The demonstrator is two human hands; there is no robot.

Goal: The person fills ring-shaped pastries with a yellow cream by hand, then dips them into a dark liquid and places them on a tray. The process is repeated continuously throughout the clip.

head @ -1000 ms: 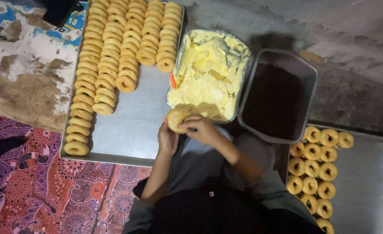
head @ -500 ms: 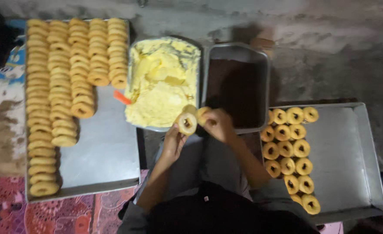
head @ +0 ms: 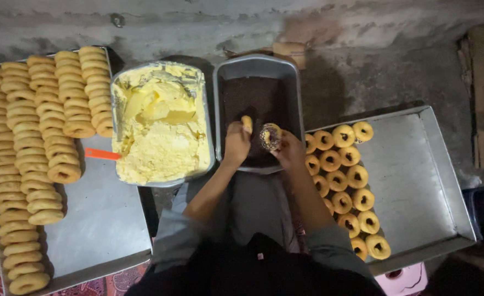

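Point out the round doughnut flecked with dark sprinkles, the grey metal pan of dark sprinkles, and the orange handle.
Sprinkled doughnut (head: 270,136), head view, on its coated top.
Grey metal pan (head: 257,63), head view, on its far rim.
Orange handle (head: 101,154), head view, on its middle.

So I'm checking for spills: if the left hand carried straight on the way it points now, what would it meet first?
Most likely the dark sprinkles in the grey pan: the left hand points up over them. Its height above them is unclear.
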